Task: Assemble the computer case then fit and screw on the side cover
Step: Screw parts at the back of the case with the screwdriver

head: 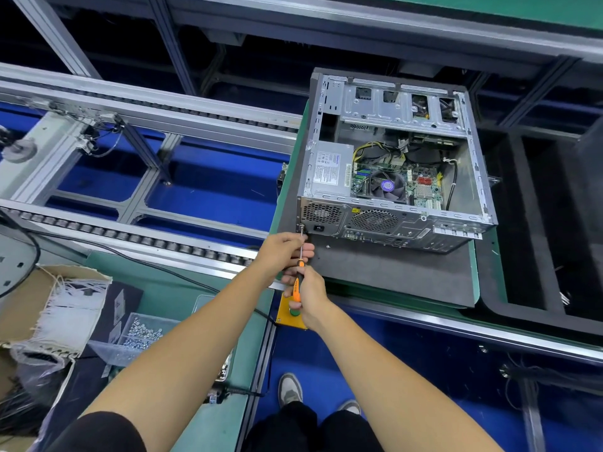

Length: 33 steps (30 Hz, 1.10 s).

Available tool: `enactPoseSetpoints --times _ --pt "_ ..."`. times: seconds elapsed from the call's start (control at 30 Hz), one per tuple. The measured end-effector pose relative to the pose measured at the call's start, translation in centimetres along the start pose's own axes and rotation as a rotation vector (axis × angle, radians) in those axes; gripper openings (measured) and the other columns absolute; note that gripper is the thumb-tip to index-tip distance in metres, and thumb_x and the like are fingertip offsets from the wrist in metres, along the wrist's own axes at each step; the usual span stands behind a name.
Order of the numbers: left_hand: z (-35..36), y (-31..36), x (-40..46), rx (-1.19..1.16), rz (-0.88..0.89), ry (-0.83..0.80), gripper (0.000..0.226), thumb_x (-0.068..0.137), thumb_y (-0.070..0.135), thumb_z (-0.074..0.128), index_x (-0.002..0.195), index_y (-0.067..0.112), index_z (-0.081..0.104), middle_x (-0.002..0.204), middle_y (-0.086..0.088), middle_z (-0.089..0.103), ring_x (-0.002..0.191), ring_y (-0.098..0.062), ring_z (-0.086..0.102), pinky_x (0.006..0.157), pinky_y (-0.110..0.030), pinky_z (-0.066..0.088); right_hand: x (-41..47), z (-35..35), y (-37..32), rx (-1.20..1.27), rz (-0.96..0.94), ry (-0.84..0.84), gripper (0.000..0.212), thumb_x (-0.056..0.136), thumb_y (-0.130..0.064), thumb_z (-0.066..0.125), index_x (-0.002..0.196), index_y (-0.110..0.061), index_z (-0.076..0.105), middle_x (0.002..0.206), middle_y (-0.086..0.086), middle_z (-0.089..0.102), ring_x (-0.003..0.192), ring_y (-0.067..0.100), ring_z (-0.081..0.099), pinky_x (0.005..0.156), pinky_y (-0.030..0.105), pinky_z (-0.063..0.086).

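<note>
From my feed, both hands meet at the near left corner of the computer case (391, 168), which lies on its side, open face up, on a dark foam mat (391, 272) over a green-edged pallet (473, 265). My right hand (310, 296) is wrapped round the orange handle of a screwdriver (297, 282), fingers curled tight about the grip, with the thin metal shaft running up and away to the case's rear panel. The tip sits at a screw (301, 227) at the left edge of that panel, just beside the power supply's vent and socket. My left hand (283, 252) is curled in close around the shaft, fingers bent and touching it near where it leaves the handle; I cannot tell whether they pinch it firmly or only steady it. Inside the open case I can see the silver power supply (331, 169), the motherboard with its fan (388, 187), and the drive cage (396, 104) at the far end. No side cover sits on the case. On the green bench to my left lies a clear tray of screws (143, 334), well apart from the hands, beside a bundle of white cable ties (75, 308).
</note>
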<state>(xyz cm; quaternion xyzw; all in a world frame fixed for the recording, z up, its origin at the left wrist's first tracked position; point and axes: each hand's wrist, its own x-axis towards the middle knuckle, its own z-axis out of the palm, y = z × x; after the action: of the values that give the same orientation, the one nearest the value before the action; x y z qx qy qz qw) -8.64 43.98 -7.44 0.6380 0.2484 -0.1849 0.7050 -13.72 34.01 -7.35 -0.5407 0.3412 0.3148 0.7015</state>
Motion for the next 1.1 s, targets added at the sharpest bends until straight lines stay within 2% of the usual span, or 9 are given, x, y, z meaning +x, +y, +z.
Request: enactPoseSetpoints --times 0.17,0.23,0.47,0.6,0.7,0.8,0.9,1.0,1.1 --pt "-0.5 0.2 0.4 -0.053 -0.009 0.007 0.018 0.095 0.015 0.069 0.109 0.004 0.072 0.098 -0.012 0.078 0.090 -0.018 0.076 0.081 -0.032 0.062 -0.1 0.2 0.0 -0.177 -0.119 0.024 0.005 0.096 -0.018 0.051 0.099 -0.014 0.052 0.081 0.002 0.062 0.049 0.011 0.053 0.039 0.021 0.025" --pt "-0.5 0.2 0.5 -0.042 -0.003 0.011 0.017 0.095 0.015 0.070 0.109 0.005 0.072 0.096 -0.009 0.078 0.089 -0.017 0.076 0.084 -0.033 0.062 -0.1 0.3 0.2 -0.212 -0.164 0.063 0.009 0.096 -0.018 0.054 0.102 -0.012 0.050 0.081 0.002 0.064 0.049 0.011 0.057 0.039 0.021 0.028" --pt "-0.4 0.0 0.4 -0.020 0.024 0.035 0.017 0.092 0.016 0.074 0.107 0.007 0.072 0.093 -0.008 0.079 0.085 -0.016 0.076 0.074 -0.029 0.063 0.5 0.3 1.1 -0.055 -0.226 0.188 0.011 0.101 -0.015 0.057 0.093 -0.009 0.050 0.073 0.012 0.072 0.057 0.024 0.072 0.041 0.025 0.033" --pt "-0.3 -0.2 0.5 -0.019 0.047 0.060 0.020 0.087 0.018 0.079 0.104 0.008 0.072 0.090 -0.008 0.078 0.086 -0.020 0.077 0.074 -0.032 0.063 0.6 -0.1 1.1 -0.045 -0.228 0.172 0.019 0.101 -0.015 0.048 0.091 -0.004 0.059 0.065 0.011 0.072 0.056 0.027 0.071 0.041 0.022 0.037" --pt "0.0 -0.4 0.5 -0.055 0.061 0.097 0.022 0.083 0.018 0.083 0.101 0.010 0.073 0.088 -0.008 0.078 0.083 -0.019 0.077 0.067 -0.028 0.061 0.8 -0.3 1.1 -0.102 -0.249 0.152 0.024 0.099 -0.016 0.046 0.097 -0.002 0.065 0.069 0.010 0.072 0.047 0.021 0.063 0.039 0.022 0.034" --pt "0.2 -0.5 0.6 -0.079 0.068 0.120 0.024 0.080 0.018 0.086 0.098 0.012 0.073 0.087 -0.008 0.078 0.079 -0.017 0.077 0.062 -0.024 0.059 0.8 -0.2 1.3 -0.174 -0.318 0.170 0.008 0.096 -0.014 0.056 0.097 -0.008 0.051 0.072 0.008 0.066 0.040 0.015 0.053 0.036 0.022 0.034" --pt "0.4 -0.5 0.5 -0.068 0.094 0.151 0.029 0.077 0.019 0.089 0.099 0.012 0.071 0.083 -0.006 0.078 0.075 -0.015 0.076 0.061 -0.022 0.058 1.0 -0.2 1.5 -0.157 -0.339 0.188 0.014 0.098 -0.014 0.058 0.094 -0.010 0.045 0.066 0.008 0.069 0.044 0.021 0.063 0.036 0.024 0.037" --pt "0.3 -0.5 0.3 -0.048 0.106 0.081 0.034 0.085 0.022 0.082 0.112 0.014 0.063 0.093 -0.005 0.079 0.086 -0.017 0.077 0.067 -0.029 0.060 1.1 -0.2 1.6 -0.112 -0.309 0.163 0.017 0.102 -0.019 0.050 0.095 -0.004 0.055 0.068 0.012 0.074 0.053 0.028 0.071 0.039 0.024 0.039" --pt "-0.1 0.0 0.0 -0.147 0.050 -0.031 0.039 0.090 0.012 0.075 0.118 0.011 0.048 0.102 -0.008 0.078 0.096 -0.020 0.076 0.069 -0.034 0.062 1.0 -0.1 1.6 -0.084 -0.268 0.147 0.024 0.099 -0.020 0.044 0.093 -0.005 0.061 0.070 0.013 0.075 0.051 0.027 0.068 0.041 0.024 0.035"
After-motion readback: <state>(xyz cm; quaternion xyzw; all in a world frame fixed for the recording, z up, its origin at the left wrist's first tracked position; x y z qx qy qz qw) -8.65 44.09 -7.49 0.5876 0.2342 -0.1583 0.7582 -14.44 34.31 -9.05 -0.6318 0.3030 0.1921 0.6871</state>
